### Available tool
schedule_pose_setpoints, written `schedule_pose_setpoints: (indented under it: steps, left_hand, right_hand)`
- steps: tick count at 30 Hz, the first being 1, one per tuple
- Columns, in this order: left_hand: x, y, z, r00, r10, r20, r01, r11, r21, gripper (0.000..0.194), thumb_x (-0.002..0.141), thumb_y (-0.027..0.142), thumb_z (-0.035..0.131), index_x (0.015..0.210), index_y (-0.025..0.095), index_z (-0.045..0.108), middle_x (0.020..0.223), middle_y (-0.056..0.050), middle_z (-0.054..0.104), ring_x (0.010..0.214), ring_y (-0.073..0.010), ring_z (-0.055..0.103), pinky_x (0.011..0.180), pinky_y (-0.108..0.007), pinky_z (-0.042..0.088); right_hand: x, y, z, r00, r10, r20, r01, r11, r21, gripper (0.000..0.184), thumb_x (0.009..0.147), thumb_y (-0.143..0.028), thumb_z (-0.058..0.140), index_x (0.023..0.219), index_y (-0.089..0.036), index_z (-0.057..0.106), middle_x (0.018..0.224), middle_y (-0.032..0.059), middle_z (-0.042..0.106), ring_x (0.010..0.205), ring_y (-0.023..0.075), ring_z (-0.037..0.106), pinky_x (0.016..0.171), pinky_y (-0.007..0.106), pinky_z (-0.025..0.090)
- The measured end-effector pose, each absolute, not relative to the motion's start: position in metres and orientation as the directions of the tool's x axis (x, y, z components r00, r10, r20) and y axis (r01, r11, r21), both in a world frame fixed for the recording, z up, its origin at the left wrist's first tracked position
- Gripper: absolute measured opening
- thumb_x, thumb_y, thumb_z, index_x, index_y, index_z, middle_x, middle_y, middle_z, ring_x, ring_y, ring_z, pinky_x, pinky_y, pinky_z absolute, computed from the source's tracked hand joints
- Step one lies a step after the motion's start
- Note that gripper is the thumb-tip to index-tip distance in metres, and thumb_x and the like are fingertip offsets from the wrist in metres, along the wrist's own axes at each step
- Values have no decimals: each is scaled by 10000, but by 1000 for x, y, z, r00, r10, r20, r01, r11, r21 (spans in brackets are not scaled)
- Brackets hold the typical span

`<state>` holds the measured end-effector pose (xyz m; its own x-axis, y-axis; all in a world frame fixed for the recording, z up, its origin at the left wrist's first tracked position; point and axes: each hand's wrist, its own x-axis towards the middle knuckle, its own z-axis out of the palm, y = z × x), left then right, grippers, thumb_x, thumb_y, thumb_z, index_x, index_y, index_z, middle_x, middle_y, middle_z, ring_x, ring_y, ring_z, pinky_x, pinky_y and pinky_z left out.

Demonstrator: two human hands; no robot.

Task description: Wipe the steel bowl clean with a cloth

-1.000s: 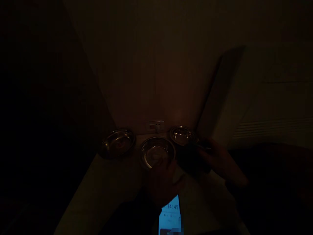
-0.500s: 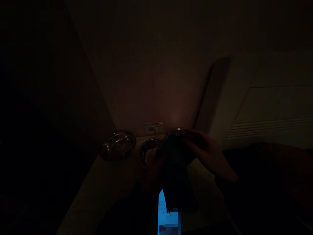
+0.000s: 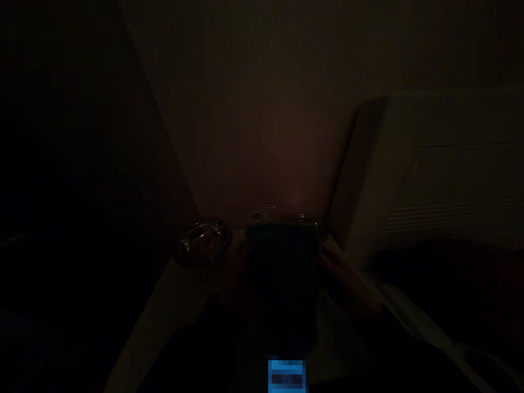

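Observation:
The scene is very dark. A dark teal cloth (image 3: 284,273) hangs spread out in front of me, its upper edge nearly level. My right hand (image 3: 346,281) grips the cloth at its right edge, fingers closed there. At the opposite edge is my left hand (image 3: 237,284), a dim shape that seems to hold the cloth too. Behind the cloth a round metal bowl (image 3: 303,219) shows only its rim. Another shiny metal bowl or dish (image 3: 203,244) sits to the left, apart from both hands.
A pale tabletop (image 3: 153,311) lies under my arms, against a wall with a socket plate (image 3: 261,213). To the right rises a light panelled headboard-like piece (image 3: 462,169). A lit blue screen (image 3: 287,375) glows at the bottom edge.
The bunched cloth is now spread wide between my hands, and my right hand has come lower. It now covers the middle bowl and much of the lit screen's upper part.

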<state>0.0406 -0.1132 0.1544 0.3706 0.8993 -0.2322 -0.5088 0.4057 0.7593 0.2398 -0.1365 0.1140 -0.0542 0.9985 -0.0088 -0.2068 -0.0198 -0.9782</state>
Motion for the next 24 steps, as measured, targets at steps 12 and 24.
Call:
schedule_pose_setpoints:
  steps: [12, 24]
  left_hand:
    - [-7, -98, 148, 427, 903, -46, 323, -105, 940, 845, 580, 207, 773, 1357, 196, 442, 1318, -106, 560, 1188, -274, 538, 979, -395, 441]
    - [-20, -85, 177, 505, 863, 2, 327, -194, 925, 288, 720, 327, 654, 971, 201, 711, 979, -57, 720, 908, -216, 660, 799, -338, 514]
  right_hand:
    - [259, -113, 145, -257, 966, 33, 382, 133, -915, 697, 685, -312, 665, 1341, -208, 453, 1199, 87, 618, 1077, 266, 587, 900, 438, 482]
    - [253, -109, 169, -478, 878, -23, 576, 293, -763, 421, 758, -466, 624, 1083, -199, 637, 1164, 79, 625, 1080, 266, 569, 952, 456, 432]
